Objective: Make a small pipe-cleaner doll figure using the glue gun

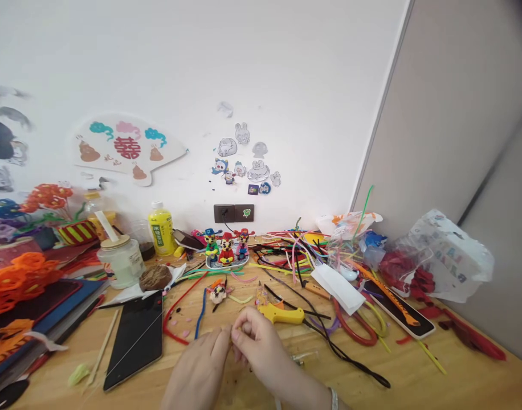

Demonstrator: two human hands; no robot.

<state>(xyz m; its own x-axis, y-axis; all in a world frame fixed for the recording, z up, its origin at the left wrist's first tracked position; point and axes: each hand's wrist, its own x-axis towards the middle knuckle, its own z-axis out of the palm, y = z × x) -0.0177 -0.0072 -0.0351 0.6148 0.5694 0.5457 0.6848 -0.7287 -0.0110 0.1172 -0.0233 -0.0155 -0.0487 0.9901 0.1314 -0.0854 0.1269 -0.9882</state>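
At the front middle of the wooden table, my left hand (202, 361) and my right hand (257, 341) meet at the fingertips. Both are closed, fingers bent in a pinch; whatever they pinch is too small or hidden to name. Just beyond my right hand lies a yellow glue gun (282, 313) with a black cord. A blue pipe cleaner (200, 314) and a red pipe cleaner (170, 318) lie beyond my left hand. Behind them sits a small pale figure with orange and black bits (218, 292).
A dark tablet (137, 336) lies to the left. At the back stand three small figurines (227, 248), a yellow bottle (162, 229) and a glass jar (121, 261). Red-handled scissors (355, 330), a white paper piece (338, 289), loose pipe cleaners and a plastic bag (451, 256) crowd the right.
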